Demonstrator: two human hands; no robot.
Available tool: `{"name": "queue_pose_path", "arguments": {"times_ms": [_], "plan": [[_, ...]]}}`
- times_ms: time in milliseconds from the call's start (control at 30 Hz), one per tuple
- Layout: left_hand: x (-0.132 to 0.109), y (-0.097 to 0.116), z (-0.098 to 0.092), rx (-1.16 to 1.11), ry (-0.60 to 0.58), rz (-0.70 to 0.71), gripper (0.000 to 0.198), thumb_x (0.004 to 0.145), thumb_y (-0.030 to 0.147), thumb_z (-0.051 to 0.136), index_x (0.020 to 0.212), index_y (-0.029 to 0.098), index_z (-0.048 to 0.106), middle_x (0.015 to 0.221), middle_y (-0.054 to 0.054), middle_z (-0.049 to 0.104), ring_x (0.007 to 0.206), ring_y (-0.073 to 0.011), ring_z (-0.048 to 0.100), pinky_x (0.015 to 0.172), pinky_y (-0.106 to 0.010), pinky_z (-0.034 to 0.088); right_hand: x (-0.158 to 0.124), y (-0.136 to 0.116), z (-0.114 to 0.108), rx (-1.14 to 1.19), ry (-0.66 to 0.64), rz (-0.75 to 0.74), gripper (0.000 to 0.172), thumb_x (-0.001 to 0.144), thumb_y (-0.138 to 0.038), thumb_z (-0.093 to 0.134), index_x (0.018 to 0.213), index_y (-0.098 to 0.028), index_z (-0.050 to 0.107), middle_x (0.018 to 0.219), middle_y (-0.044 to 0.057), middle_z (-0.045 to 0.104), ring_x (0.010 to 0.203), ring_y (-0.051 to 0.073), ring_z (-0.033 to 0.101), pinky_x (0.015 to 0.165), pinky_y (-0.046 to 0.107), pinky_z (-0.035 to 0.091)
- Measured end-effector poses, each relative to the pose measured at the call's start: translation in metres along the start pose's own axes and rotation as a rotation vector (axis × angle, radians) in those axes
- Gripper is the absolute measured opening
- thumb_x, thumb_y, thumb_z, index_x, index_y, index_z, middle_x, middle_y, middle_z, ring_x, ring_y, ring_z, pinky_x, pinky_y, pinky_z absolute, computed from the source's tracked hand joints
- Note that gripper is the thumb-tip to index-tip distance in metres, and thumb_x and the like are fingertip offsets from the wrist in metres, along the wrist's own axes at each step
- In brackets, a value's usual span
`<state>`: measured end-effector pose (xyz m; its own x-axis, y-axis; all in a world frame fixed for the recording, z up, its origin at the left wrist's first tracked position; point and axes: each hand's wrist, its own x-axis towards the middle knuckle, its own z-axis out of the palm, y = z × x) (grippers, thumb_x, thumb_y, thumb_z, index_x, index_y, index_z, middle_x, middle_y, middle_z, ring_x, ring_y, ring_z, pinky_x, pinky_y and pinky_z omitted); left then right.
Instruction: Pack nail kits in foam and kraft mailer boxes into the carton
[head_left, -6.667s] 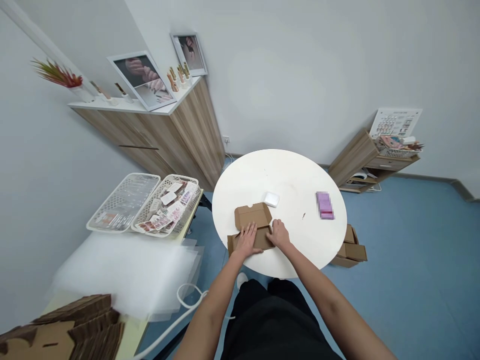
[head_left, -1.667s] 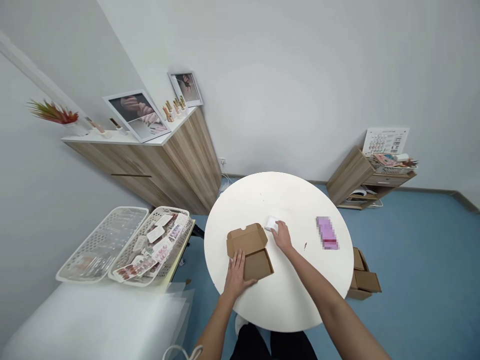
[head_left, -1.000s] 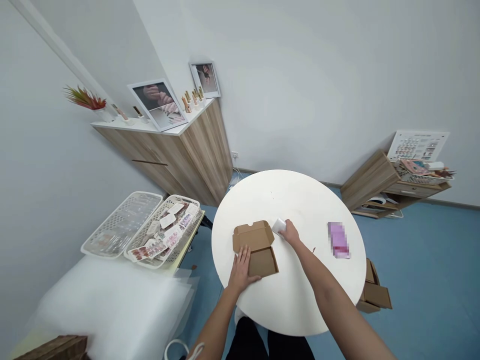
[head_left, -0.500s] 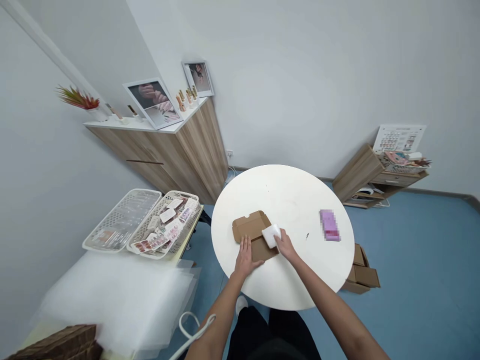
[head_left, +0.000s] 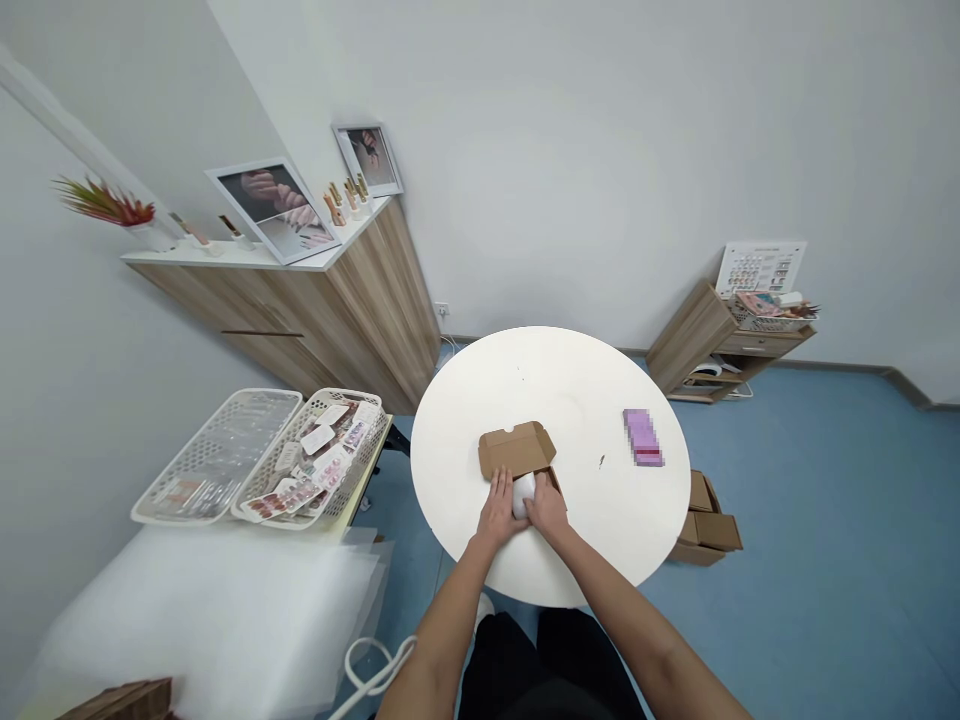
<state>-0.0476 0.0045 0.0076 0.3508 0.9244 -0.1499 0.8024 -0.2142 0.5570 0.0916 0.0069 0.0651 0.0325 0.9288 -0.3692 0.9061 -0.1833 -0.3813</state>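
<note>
The small white piece [head_left: 523,495] sits at the open cardboard box [head_left: 517,450], pinched between your hands: your left hand [head_left: 498,512] and right hand [head_left: 548,508] close on it from either side, fingers curved. The box's lid stands beyond them, on the round white table [head_left: 570,390]. A blurred pink packet [head_left: 643,438] lies well to the right, and nothing stands between it and the box.

The mailer box [head_left: 516,450] is matt brown cardboard, the round desk [head_left: 577,400] smooth white, the cabinet [head_left: 375,320] wood-grain, and the basket [head_left: 315,465] white perforated plastic.
</note>
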Motion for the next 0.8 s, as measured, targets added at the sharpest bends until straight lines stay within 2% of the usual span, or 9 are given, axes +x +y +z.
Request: {"name": "queue_pose_path", "arguments": {"times_ms": [167,267,367,433,500,567,667,733,800], "plan": [[0.011,-0.001,-0.003,0.036,-0.027,0.074,0.097,0.077,0.048,0.056,0.152,0.005,0.013,0.160,-0.020,0.012,0.149,-0.0320,0.003,0.118,-0.051,0.019,0.007,-0.002,-0.004,-0.306,0.004,-0.094,0.043,0.083,-0.032,0.058,0.120,-0.009,0.059,0.117,0.022,0.058,0.113,0.034,0.050,0.093,0.040,0.040],[0.020,-0.001,-0.006,0.053,-0.042,0.123,0.097,0.078,0.051,0.056,0.152,0.004,0.013,0.160,-0.022,0.013,0.149,-0.0334,0.005,0.117,-0.052,0.021,0.012,0.001,-0.005,-0.349,0.039,-0.120,0.040,0.084,-0.034,0.059,0.114,-0.007,0.062,0.114,0.022,0.058,0.111,0.033,0.049,0.094,0.042,0.037],[0.030,0.000,-0.012,0.085,-0.075,0.150,0.106,0.074,0.063,0.059,0.152,0.008,0.013,0.159,-0.022,0.013,0.148,-0.0360,0.007,0.116,-0.055,0.018,0.021,0.013,-0.014,-0.214,0.142,-0.090,0.035,0.087,-0.039,0.055,0.109,-0.012,0.062,0.113,0.018,0.059,0.109,0.031,0.050,0.091,0.039,0.038],[0.032,0.003,-0.020,0.113,-0.082,0.180,0.107,0.071,0.067,0.061,0.152,0.013,0.016,0.159,-0.020,0.017,0.148,-0.0372,0.010,0.116,-0.057,0.015,0.032,0.027,-0.026,-0.047,0.213,-0.005,0.033,0.092,-0.044,0.045,0.101,-0.016,0.061,0.107,0.014,0.061,0.103,0.028,0.054,0.085,0.035,0.040],[0.032,0.006,-0.029,0.115,-0.042,0.235,0.094,0.073,0.064,0.062,0.148,0.018,0.028,0.156,-0.017,0.029,0.145,-0.0363,0.021,0.116,-0.055,0.017,0.048,0.043,-0.043,0.135,0.251,0.125,0.035,0.094,-0.046,0.036,0.093,-0.019,0.058,0.099,0.012,0.062,0.094,0.025,0.057,0.079,0.033,0.042],[0.030,0.009,-0.041,0.071,0.064,0.251,0.063,0.082,0.054,0.057,0.134,0.021,0.046,0.142,-0.015,0.047,0.136,-0.0334,0.038,0.112,-0.052,0.027,0.066,0.060,-0.061,0.293,0.258,0.238,0.037,0.093,-0.050,0.035,0.093,-0.020,0.055,0.102,0.012,0.062,0.091,0.024,0.059,0.077,0.032,0.043],[0.033,0.008,-0.061,-0.071,0.255,0.074,0.028,0.090,0.037,0.048,0.109,0.020,0.057,0.116,-0.014,0.059,0.116,-0.0296,0.054,0.099,-0.047,0.042,0.093,0.080,-0.083,0.450,0.202,0.359,0.039,0.088,-0.055,0.043,0.101,-0.019,0.052,0.114,0.014,0.060,0.099,0.025,0.059,0.082,0.033,0.045],[0.042,0.004,-0.075,-0.249,0.307,-0.177,0.025,0.088,0.033,0.049,0.108,0.019,0.055,0.115,-0.013,0.058,0.112,-0.0276,0.055,0.096,-0.045,0.044,0.108,0.086,-0.091,0.544,0.111,0.371,0.042,0.086,-0.053,0.047,0.109,-0.018,0.050,0.120,0.016,0.059,0.104,0.025,0.059,0.084,0.035,0.046],[0.058,0.000,-0.085,-0.445,0.279,-0.432,0.034,0.084,0.030,0.053,0.116,0.019,0.051,0.119,-0.013,0.058,0.110,-0.0250,0.057,0.095,-0.041,0.046,0.118,0.087,-0.094,0.606,0.042,0.330,0.044,0.085,-0.050,0.049,0.114,-0.017,0.049,0.120,0.017,0.059,0.101,0.024,0.061,0.081,0.035,0.049]]}}
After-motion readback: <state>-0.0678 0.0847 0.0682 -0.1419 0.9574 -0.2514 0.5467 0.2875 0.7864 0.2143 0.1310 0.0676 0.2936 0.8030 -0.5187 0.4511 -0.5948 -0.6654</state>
